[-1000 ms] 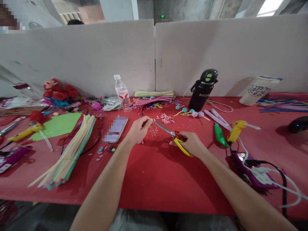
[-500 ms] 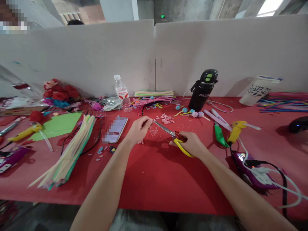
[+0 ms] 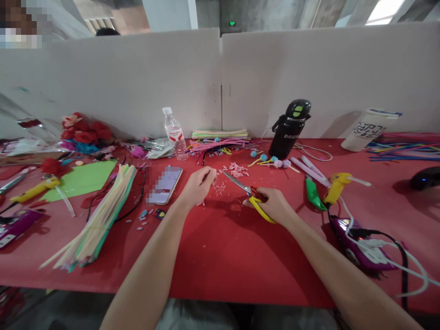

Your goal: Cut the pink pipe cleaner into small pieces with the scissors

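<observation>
My right hand (image 3: 273, 205) is closed around the red and yellow handles of a pair of scissors (image 3: 238, 182), whose blades point left toward my other hand. The blades look nearly closed. My left hand (image 3: 201, 183) is pinched at the fingertips, just left of the scissors' tip and apart from it. What those fingers hold is too small to make out. Tiny pink clippings (image 3: 223, 188) lie scattered beneath the blades. Behind them is a small heap of short pink pieces (image 3: 238, 169).
On the red table (image 3: 220, 266), a phone (image 3: 167, 185) and a bundle of pale pipe cleaners (image 3: 99, 220) lie left. A water bottle (image 3: 176, 135) and a black flask (image 3: 289, 130) stand behind. To the right are a yellow glue gun (image 3: 338, 188) and a purple power strip (image 3: 360, 245) with cables.
The scissors' tip has drawn slightly right, away from my left fingertips, and the blades look a little different in angle. My left hand has barely moved.
</observation>
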{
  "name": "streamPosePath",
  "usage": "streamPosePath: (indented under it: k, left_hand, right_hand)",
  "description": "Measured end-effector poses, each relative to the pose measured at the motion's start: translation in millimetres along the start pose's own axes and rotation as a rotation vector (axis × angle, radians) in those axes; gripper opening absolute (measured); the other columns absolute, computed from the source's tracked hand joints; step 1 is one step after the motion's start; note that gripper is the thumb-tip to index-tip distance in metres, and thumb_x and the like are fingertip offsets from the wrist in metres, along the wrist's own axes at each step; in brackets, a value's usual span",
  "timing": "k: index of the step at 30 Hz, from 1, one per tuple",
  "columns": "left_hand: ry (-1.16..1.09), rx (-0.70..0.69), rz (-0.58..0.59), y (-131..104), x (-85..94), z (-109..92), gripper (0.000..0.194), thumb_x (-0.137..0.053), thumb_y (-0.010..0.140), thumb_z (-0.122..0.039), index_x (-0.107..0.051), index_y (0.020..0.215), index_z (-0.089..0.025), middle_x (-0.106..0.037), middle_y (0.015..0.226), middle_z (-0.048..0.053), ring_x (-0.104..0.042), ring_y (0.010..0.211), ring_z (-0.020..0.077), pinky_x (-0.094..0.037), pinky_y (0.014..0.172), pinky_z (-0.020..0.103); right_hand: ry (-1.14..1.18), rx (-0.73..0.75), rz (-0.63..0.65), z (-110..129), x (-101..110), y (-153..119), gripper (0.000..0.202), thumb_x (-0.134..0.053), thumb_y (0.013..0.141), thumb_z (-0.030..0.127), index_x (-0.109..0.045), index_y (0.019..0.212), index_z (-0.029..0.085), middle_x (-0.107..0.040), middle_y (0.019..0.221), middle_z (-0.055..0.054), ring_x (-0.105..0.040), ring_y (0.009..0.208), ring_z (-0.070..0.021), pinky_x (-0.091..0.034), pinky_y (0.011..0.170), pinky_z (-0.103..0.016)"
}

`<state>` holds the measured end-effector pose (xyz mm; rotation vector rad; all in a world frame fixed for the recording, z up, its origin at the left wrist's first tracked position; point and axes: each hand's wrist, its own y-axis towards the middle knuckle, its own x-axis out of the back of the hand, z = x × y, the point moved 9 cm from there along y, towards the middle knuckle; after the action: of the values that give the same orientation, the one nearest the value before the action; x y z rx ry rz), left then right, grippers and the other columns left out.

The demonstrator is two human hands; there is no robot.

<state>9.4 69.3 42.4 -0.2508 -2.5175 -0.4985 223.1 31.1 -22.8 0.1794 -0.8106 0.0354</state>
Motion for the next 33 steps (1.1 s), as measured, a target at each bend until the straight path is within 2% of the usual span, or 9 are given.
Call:
streamPosePath:
  k: [9,18,33]
  left_hand:
    - [-0.005,0.046,0.002,-3.2,-2.2,-1.4,0.037,-0.035,0.091,-0.045,-0.043,0.067,-0.017,-0.041,0.059,-0.003,-0.039,0.054,0.0091,-0.029,0.052,0.023]
    - [-0.010,-0.008,0.002,-2.2,-2.0,-3.5,0.033,-0.037,0.091,-0.041,-0.048,0.072,-0.017,-0.050,0.066,-0.001,-0.045,0.061,0.0096,-0.035,0.059,0.022]
    - [-0.002,-0.029,0.017,-2.2,-2.4,-4.8,0.033,-0.037,0.091,-0.043,-0.050,0.076,-0.017,-0.051,0.068,0.000,-0.048,0.064,0.0116,-0.038,0.061,0.023]
  right_hand:
    - [0.020,0.016,0.022,1.2,-1.9,-2.0,0.043,-0.064,0.065,0.055,-0.044,0.061,0.018,-0.031,0.057,0.005,-0.026,0.055,-0.0090,-0.021,0.046,-0.021]
    - [0.021,0.018,0.040,4.2,-1.5,-1.9,0.045,-0.064,0.065,0.056,-0.042,0.059,0.018,-0.031,0.056,0.005,-0.026,0.054,-0.0086,-0.021,0.046,-0.021]
    - [0.032,0.027,0.048,4.2,-1.3,-1.5,0.048,-0.065,0.064,0.058,-0.040,0.057,0.018,-0.029,0.056,0.005,-0.026,0.054,-0.0085,-0.020,0.045,-0.021]
